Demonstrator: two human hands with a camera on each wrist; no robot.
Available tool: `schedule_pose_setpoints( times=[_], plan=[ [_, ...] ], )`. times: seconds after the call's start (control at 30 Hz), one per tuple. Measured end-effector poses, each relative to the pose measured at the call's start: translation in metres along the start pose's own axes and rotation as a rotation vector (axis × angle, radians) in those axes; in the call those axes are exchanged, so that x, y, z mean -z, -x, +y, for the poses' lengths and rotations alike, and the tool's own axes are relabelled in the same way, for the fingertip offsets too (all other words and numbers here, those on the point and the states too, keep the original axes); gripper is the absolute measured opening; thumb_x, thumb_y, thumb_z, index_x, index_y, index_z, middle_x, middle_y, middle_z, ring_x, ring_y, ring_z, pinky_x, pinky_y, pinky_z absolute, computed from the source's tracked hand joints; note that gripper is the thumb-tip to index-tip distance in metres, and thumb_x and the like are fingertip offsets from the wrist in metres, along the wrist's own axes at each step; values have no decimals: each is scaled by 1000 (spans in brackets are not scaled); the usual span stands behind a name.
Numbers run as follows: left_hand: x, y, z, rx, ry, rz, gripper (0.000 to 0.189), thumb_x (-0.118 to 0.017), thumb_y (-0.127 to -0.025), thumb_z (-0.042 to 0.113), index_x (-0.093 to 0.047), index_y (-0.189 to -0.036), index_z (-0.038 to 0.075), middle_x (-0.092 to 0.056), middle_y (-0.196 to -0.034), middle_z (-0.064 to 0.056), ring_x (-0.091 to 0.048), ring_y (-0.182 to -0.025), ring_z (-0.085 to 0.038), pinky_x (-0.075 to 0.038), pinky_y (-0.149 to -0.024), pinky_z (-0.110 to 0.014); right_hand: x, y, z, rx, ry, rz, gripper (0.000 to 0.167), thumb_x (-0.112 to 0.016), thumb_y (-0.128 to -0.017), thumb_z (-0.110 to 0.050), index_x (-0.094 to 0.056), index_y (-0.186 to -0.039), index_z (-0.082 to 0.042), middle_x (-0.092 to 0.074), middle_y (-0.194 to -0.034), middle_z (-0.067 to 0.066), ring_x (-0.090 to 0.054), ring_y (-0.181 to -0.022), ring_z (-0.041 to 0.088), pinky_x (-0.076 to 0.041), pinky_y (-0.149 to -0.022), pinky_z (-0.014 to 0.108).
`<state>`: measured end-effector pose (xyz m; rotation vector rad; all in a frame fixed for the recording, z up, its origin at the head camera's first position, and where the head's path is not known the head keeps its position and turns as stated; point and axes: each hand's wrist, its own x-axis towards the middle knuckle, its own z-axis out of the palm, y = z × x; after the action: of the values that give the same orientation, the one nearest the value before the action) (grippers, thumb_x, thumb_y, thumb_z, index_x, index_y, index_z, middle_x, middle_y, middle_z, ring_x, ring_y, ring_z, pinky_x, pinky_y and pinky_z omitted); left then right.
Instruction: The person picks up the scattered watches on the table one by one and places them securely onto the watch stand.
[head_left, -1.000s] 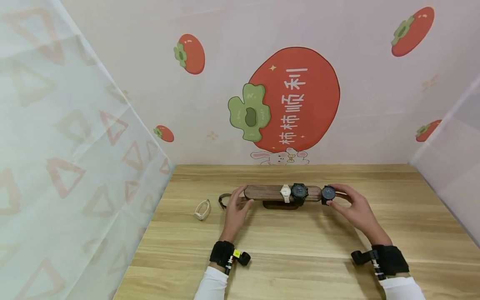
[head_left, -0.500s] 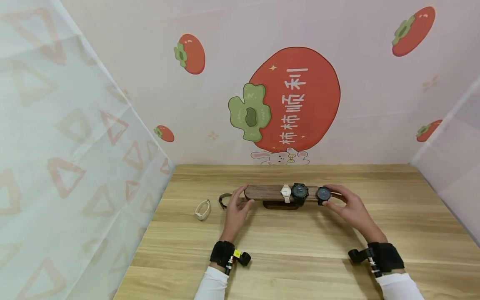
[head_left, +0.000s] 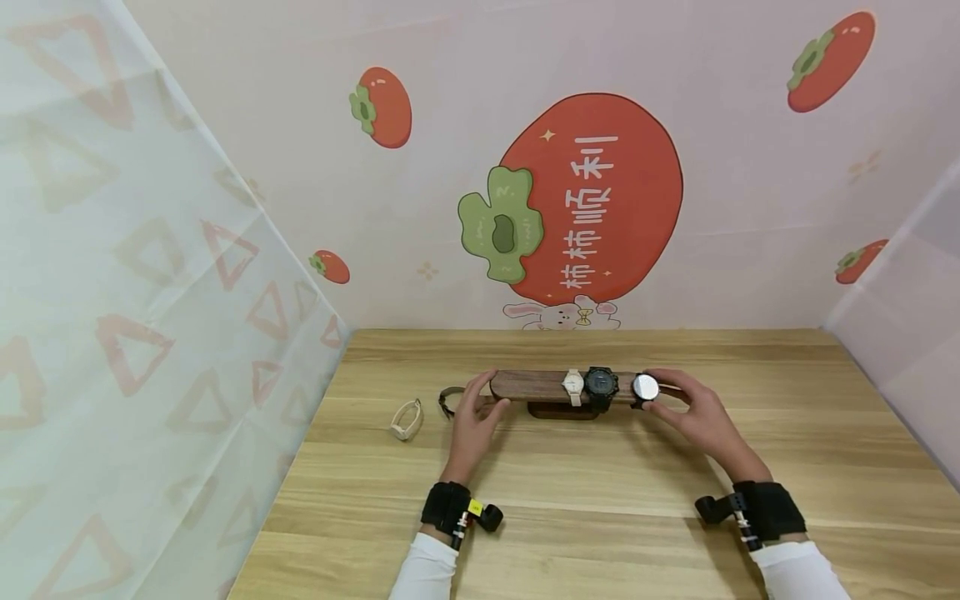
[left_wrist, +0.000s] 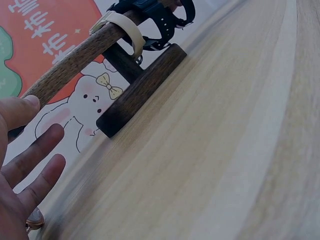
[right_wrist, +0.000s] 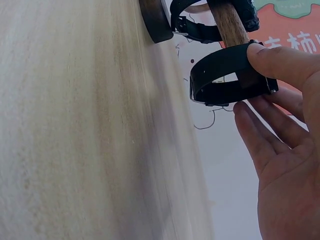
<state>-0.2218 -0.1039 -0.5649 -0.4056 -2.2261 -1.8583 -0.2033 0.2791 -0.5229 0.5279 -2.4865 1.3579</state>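
Observation:
A dark wooden watch stand (head_left: 525,384) with a horizontal bar stands on the table. My left hand (head_left: 469,427) grips the bar's left end, thumb in front, with two fingers held away from it in the left wrist view. At the opposite end, my right hand (head_left: 708,421) pinches a round-faced black watch (head_left: 645,387) between thumb and fingers. Its closed strap (right_wrist: 215,92) loops around the bar tip in the right wrist view. Further in on the bar sit a bulky black watch (head_left: 602,382) and a cream watch (head_left: 573,384), side by side.
Left of the stand, a cream watch (head_left: 406,421) lies on the wooden table (head_left: 585,517). A dark-strapped watch (head_left: 447,402) lies partly hidden behind my left hand. A printed backdrop (head_left: 420,200) rises behind the table's back edge.
My right hand has moved slightly left, bringing the round-faced watch from beside the bar's right tip onto it. The watch face now shines white. My left hand stays in place.

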Motion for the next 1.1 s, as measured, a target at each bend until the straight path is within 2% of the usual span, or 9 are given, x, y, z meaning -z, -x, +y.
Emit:
schedule_pose_setpoints(
  times=[0.2, 0.3, 0.5, 0.63, 0.73, 0.8, 0.97, 1.1],
  plan=[
    [-1, 0, -1, -12, -4, -4, 58, -72, -103, 15, -52, -157, 18, -47, -162, -10, -71, -114, -32, -63, -97, -38, 0, 0, 1, 15, 7, 3, 53, -82, -91, 3, -64, -141, 3, -66, -136, 27, -51, -119, -21, -45, -103, 1],
    [-1, 1, 0, -7, -2, -10, 58, -72, -103, 16, -52, -158, 23, -47, -163, -9, -71, -115, -30, -63, -97, -34, 1, -1, 0, 25, 21, 4, 55, -83, -91, 2, -64, -142, 2, -66, -136, 26, -51, -117, -21, -49, -102, 5],
    [0, 1, 0, 14, -1, -15, 58, -71, -104, 18, -51, -157, 30, -47, -163, -4, -71, -115, -27, -63, -96, -31, 2, -3, -1, 20, 68, -13, 55, -82, -93, -1, -63, -144, 0, -66, -137, 23, -50, -117, -21, -63, -97, 32],
    [0, 0, 1, 27, -11, -12, 58, -71, -104, 17, -52, -157, 32, -47, -163, -3, -70, -115, -26, -62, -97, -32, 1, -4, -1, 3, 90, -31, 54, -81, -95, -5, -62, -146, -2, -65, -140, 22, -47, -119, -22, -64, -95, 49],
    [0, 0, 2, 36, -14, -10, 58, -71, -104, 17, -52, -157, 32, -47, -163, -3, -70, -116, -27, -62, -98, -34, 0, -5, -2, -3, 94, -44, 54, -80, -96, -6, -62, -146, -2, -64, -139, 22, -47, -117, -22, -63, -93, 53],
    [0, 0, 2, 38, -15, -8, 58, -71, -104, 17, -52, -157, 32, -47, -163, -3, -70, -116, -27, -62, -99, -34, 0, -5, -1, -1, 90, -48, 54, -80, -95, -5, -61, -146, -1, -65, -138, 22, -51, -113, -19, -64, -92, 51],
    [-1, 0, 2, 45, -15, -6, 58, -72, -104, 19, -52, -156, 34, -48, -162, 0, -71, -116, -25, -62, -97, -32, -1, -6, -1, 3, 76, -54, 55, -80, -95, -3, -61, -146, 0, -65, -138, 22, -62, -106, -9, -65, -86, 31],
    [0, 0, 2, 49, -15, -1, 58, -73, -103, 18, -53, -155, 35, -49, -162, 0, -71, -115, -26, -62, -96, -32, -2, -6, -1, 3, 73, -61, 55, -80, -95, -4, -61, -147, -1, -65, -138, 22, -62, -105, -9, -63, -84, 24]
  ],
)
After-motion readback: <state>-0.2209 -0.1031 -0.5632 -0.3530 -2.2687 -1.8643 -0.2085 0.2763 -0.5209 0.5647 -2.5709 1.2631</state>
